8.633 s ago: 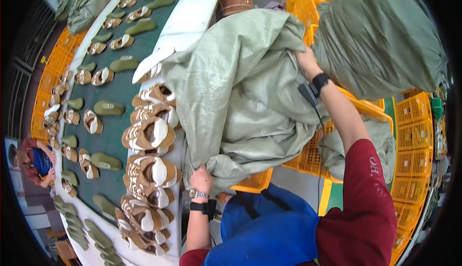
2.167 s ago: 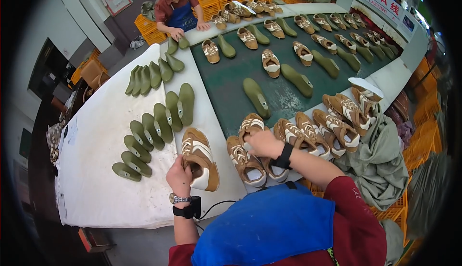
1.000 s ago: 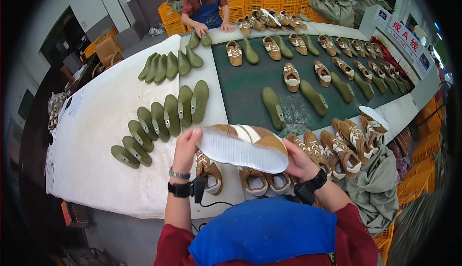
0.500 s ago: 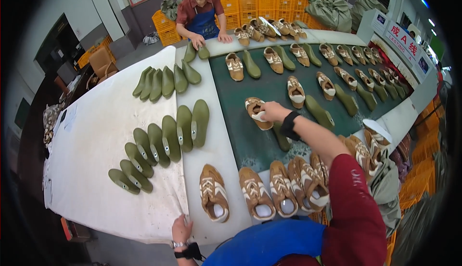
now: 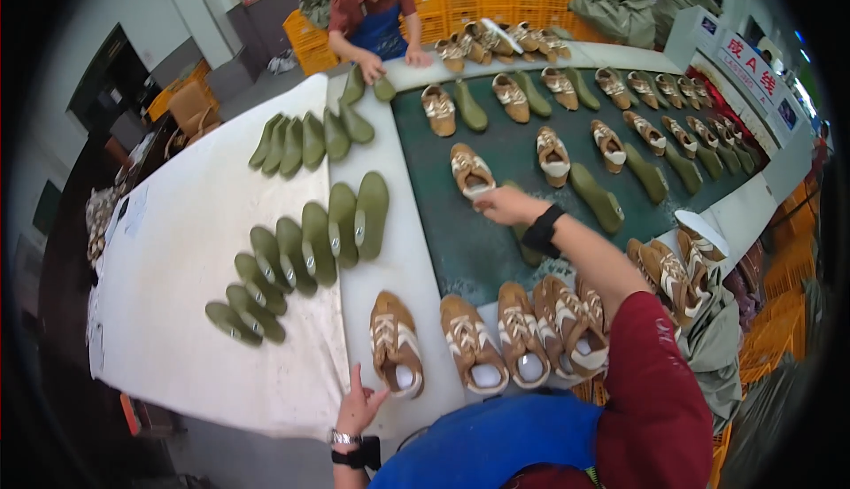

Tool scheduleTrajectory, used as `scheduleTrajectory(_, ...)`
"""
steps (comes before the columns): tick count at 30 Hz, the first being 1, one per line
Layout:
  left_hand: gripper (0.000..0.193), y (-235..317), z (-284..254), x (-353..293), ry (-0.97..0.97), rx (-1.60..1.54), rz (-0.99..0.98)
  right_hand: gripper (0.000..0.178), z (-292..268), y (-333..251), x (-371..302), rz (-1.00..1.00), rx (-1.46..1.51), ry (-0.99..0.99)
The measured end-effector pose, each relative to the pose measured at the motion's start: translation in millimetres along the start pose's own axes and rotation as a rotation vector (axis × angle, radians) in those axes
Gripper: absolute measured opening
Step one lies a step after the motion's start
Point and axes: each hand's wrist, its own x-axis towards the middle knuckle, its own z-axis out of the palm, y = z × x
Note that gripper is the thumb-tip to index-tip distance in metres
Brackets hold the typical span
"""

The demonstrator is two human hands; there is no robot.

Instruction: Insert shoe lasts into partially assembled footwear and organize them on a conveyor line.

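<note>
My right hand [image 5: 512, 205] reaches over the dark green belt, its fingers closed on the heel of a brown and white sneaker [image 5: 470, 170]. A green shoe last [image 5: 526, 232] lies partly hidden under that forearm. At the table's near edge my left hand [image 5: 359, 408] is open and holds nothing, thumb and forefinger spread. Right beside it, a single brown sneaker [image 5: 395, 338] lies on the white border. More sneakers [image 5: 472, 340] with white insoles stand to its right. Several green lasts [image 5: 317, 239] form a row on the white table left of the belt.
Pairs of sneakers and lasts line the green belt [image 5: 425, 223] toward the far right. Across the table a person in a blue apron [image 5: 381, 36] touches a green last [image 5: 383, 89]. Orange crates [image 5: 434, 15] stack behind; grey-green sacks [image 5: 708, 347] lie at the right.
My right hand has moved the sneaker slightly farther away, now gripping only its heel. My left hand has lifted from the table edge and spread its fingers. The whole view has shifted a little.
</note>
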Motion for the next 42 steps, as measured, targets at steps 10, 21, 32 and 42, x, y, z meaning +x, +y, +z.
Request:
scheduleTrajectory(10, 0.036, -88.8, -158.5, -92.2, 0.631, -0.093, -0.118, 0.035, -40.6, -135.1, -110.8, -0.221, 0.022, -0.211)
scheduleTrajectory(21, 0.033, 3.3, -329.1, -158.3, 0.800, -1.160, 1.088, 0.036, -4.0, -207.9, -63.5, -0.424, -0.028, -0.271)
scheduleTrajectory(32, 0.024, 47.6, -182.9, 35.7, 0.596, 0.476, 0.704, 0.033, -12.8, -211.4, -66.6, -0.369, -0.068, -0.273)
scheduleTrajectory(42, 0.025, 113.0, -125.3, 92.2, 0.361, 0.200, 0.897, 0.045, 41.3, -149.3, -254.5, 0.148, -0.226, -0.520)
